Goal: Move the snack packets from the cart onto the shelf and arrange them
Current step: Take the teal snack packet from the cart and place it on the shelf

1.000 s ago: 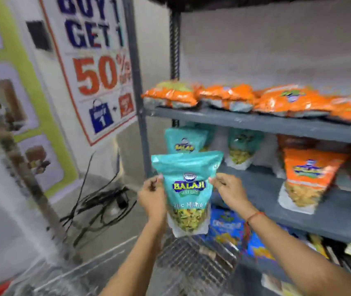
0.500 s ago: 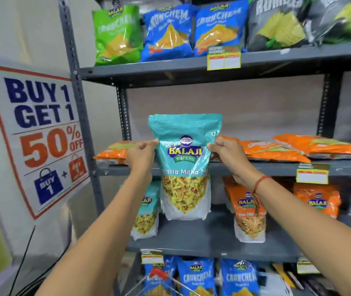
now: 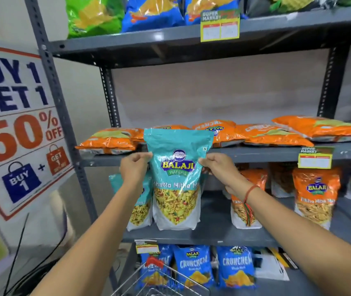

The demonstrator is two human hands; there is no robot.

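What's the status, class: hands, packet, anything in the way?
Left hand and right hand pinch the teal packet upright by its edges. Packet at middle shelf, in front of another teal packet. Nothing blocking.

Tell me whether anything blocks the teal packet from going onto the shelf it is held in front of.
Mostly clear. The teal packet, held by the left hand and right hand, faces bare shelf board. Another teal packet stands just left; an orange packet stands right.
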